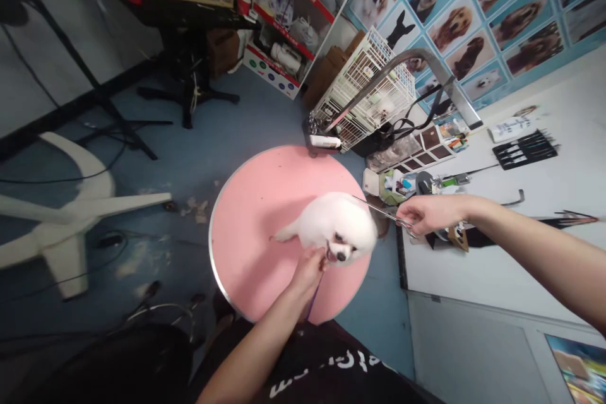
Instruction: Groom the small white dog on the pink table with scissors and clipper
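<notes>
A fluffy white dog point(334, 221) sits on a round pink grooming table point(246, 202), its face turned toward me with the mouth partly open. My left hand point(311, 267) is closed at the dog's chin, its fingers pressed against the fur beside the mouth. Below that hand runs a thin purple strip point(312, 304); whether the hand also grips it, I cannot tell. My right hand point(423, 213) holds a pair of scissors point(379, 210) by the finger loops. Their long, slim blades point left, with the tips at the top of the dog's head.
A metal grooming arm point(379, 76) with black straps rises behind the table. White wire cages point(374, 88) stand at the back. On the right, a white counter point(449, 278) carries tools and a black tool case point(525, 150). A white chair base point(80, 214) lies on the left floor.
</notes>
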Motion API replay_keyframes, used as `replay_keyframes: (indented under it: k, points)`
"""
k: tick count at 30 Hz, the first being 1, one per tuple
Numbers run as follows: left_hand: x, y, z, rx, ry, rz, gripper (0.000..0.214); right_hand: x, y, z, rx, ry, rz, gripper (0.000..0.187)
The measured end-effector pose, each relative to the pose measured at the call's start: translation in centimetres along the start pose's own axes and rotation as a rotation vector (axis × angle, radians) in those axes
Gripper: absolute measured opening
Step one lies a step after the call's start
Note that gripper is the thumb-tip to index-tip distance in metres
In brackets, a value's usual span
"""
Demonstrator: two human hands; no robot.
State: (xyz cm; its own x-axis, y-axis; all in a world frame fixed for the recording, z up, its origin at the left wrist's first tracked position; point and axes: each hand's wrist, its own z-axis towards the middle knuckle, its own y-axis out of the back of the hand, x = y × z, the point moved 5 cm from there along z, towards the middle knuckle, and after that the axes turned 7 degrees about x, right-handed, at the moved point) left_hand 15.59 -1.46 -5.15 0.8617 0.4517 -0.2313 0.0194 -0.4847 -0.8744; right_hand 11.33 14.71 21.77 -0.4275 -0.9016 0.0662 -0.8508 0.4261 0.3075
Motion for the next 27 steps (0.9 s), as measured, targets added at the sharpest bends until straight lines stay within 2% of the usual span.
replay_keyframes:
  k: [5, 11, 16, 23, 27]
  points:
    - [1.2, -0.1, 0.1, 0.016, 0.002, 0.024, 0.025, 0.8, 1.3, 0.5, 0.032, -0.028, -0.074, 0.025]
    - [1.3, -1.8, -0.2, 0.057, -0.011, 0.024, 0.026, 2.0, 2.6, 0.5, 0.066, -0.084, -0.2, 0.022]
    - [1.4, -2.9, -0.2, 0.057, 0.011, 0.031, 0.027, 2.6, 3.4, -0.1, 0.001, -0.123, -0.308, 0.024]
    - [1.6, -3.5, -0.3, 0.101, 0.01, 0.071, 0.022, 3.8, 3.8, -0.5, -0.175, -0.127, -0.41, 0.025]
    - [1.5, -3.5, -0.4, 0.118, 0.004, 0.091, 0.02, 5.1, 3.7, 0.0, -0.116, -0.165, -0.439, 0.024]
